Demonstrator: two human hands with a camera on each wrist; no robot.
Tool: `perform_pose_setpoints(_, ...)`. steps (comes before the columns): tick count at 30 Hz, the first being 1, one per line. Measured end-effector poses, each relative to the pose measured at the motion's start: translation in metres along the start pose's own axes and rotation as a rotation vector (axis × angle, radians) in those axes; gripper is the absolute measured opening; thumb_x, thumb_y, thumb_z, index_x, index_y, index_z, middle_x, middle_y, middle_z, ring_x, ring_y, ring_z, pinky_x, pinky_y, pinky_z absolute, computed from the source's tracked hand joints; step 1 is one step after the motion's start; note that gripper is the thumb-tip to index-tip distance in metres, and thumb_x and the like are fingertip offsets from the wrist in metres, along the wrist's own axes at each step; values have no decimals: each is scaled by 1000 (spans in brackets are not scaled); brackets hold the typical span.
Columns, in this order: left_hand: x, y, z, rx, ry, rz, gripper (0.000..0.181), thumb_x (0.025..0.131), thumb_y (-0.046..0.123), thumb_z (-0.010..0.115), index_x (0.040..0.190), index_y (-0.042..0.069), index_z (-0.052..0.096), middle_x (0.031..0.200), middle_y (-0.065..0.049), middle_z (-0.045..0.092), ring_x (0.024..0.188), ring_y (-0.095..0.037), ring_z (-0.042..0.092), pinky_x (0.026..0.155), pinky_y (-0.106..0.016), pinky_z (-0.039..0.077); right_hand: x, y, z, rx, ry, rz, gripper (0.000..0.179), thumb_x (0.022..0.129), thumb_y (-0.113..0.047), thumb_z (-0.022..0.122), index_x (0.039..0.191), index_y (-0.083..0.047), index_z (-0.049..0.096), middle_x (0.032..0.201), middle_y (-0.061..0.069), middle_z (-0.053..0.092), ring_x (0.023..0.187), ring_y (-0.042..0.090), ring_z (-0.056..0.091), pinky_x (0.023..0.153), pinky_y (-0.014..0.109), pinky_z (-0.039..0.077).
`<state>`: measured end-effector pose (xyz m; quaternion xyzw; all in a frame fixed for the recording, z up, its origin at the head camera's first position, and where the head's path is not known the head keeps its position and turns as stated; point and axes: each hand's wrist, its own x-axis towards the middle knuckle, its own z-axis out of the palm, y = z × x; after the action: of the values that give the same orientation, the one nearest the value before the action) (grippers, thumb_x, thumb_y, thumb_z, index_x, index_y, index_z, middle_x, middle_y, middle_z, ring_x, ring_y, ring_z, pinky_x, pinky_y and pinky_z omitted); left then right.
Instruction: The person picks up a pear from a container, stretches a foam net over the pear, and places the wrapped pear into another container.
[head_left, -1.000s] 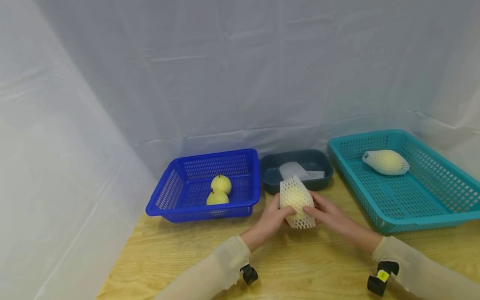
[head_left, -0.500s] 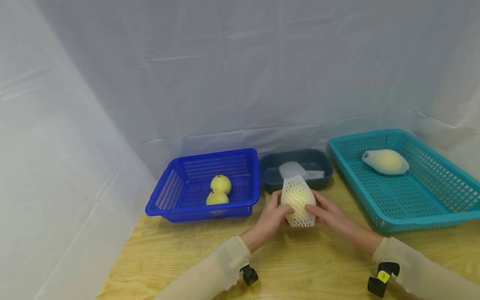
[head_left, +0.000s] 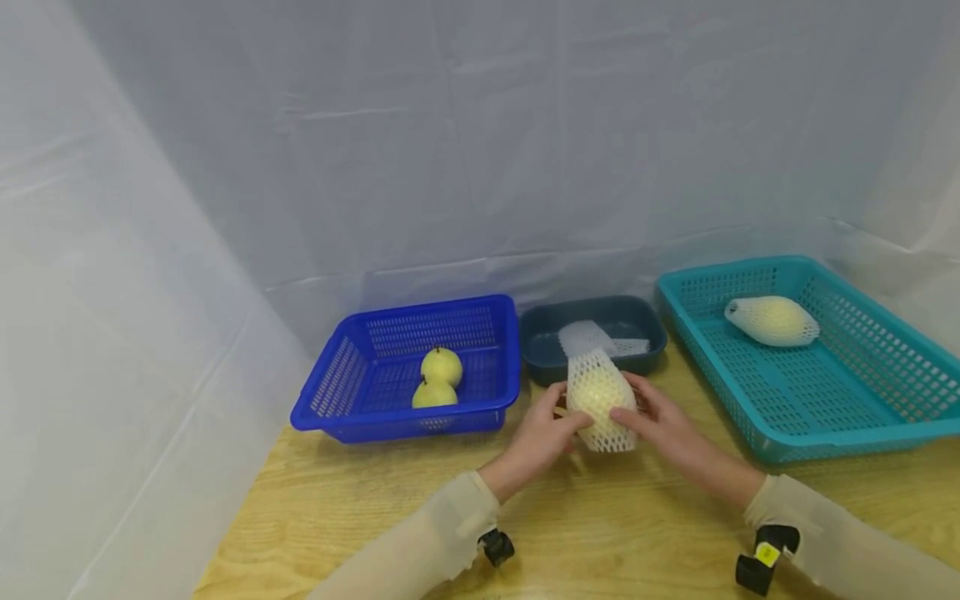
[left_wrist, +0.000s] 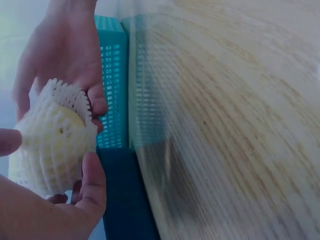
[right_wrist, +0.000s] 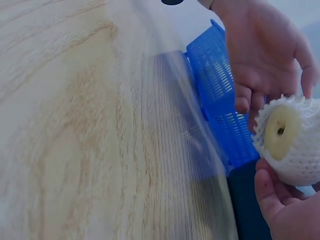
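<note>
A pale yellow pear (head_left: 602, 402) sits inside a white foam net sleeve (head_left: 589, 363) above the table. My left hand (head_left: 542, 432) holds its left side, thumb in front and fingers behind. On the other side my right hand (head_left: 666, 427) grips it the same way, thumb pressed on the net. Beyond the fruit the sleeve's far end sticks out, narrow and slack. Both wrist views show the near end of the sleeve open, with the pear's bare end (right_wrist: 281, 132) and its dark dimple visible there. The fingertips behind the pear are partly hidden.
To the left, a blue basket (head_left: 405, 423) holds two pears (head_left: 441, 367). A dark teal tray (head_left: 542, 367) with flat foam sleeves (head_left: 583, 337) stands behind the hands. At right, a turquoise basket (head_left: 795, 408) contains one sleeved pear (head_left: 776, 322). White sheeting (head_left: 480, 150) closes the back.
The sleeved pear has turned slightly and shifted a little to the right between my hands. Its sleeve's far end now stands more drawn out. Baskets and tray have stayed put.
</note>
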<state>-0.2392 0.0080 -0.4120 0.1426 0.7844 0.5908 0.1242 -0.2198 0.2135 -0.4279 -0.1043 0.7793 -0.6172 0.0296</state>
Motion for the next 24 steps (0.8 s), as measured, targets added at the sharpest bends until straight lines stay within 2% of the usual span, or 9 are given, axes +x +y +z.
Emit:
perform_pose_setpoints(3, 0, 0, 0, -15, -12, 13, 59, 93, 31, 67, 145, 10, 48, 118, -7, 58, 90, -20, 61, 78, -47, 57, -1, 0, 2, -40, 16, -24, 75, 101, -26, 62, 158, -3, 21, 148, 29, 42, 125, 40, 55, 88, 35, 56)
perform_pose_setpoints(7, 0, 0, 2, -39, -31, -4, 63, 92, 42, 70, 143, 11, 48, 119, -4, 59, 91, -16, 59, 78, -45, 56, -3, 0, 4, -79, 22, -66, 75, 99, -23, 65, 158, -4, 23, 145, 28, 43, 120, 40, 58, 85, 34, 57)
perform_pose_setpoints(10, 0, 1, 4, -39, -27, -19, 65, 90, 46, 73, 140, 12, 49, 118, -3, 61, 92, -14, 60, 78, -42, 56, -4, -2, 5, -135, 31, -92, 75, 98, -23, 67, 157, -3, 25, 141, 26, 45, 111, 33, 60, 81, 32, 57)
perform_pose_setpoints(15, 0, 0, 6, -54, -2, -10, 62, 90, 40, 73, 138, 10, 49, 116, -6, 62, 91, -15, 60, 77, -42, 56, -6, -3, 7, -188, 37, -103, 77, 95, -24, 71, 156, -6, 28, 136, 23, 48, 99, 22, 59, 75, 30, 55)
perform_pose_setpoints(18, 0, -2, 6, -93, 16, 10, 59, 92, 35, 71, 139, 9, 48, 117, -8, 62, 92, -16, 61, 78, -44, 57, -7, -2, 6, -153, 24, -130, 72, 97, -22, 67, 156, -5, 28, 137, 24, 48, 99, 20, 60, 75, 30, 56)
perform_pose_setpoints(24, 1, -4, 4, -183, 49, 51, 52, 94, 26, 67, 138, 5, 49, 118, -13, 63, 94, -18, 62, 80, -50, 57, -6, 1, 1, -3, -2, -159, 51, 107, -17, 48, 153, -1, 33, 138, 28, 46, 98, 10, 61, 75, 35, 57)
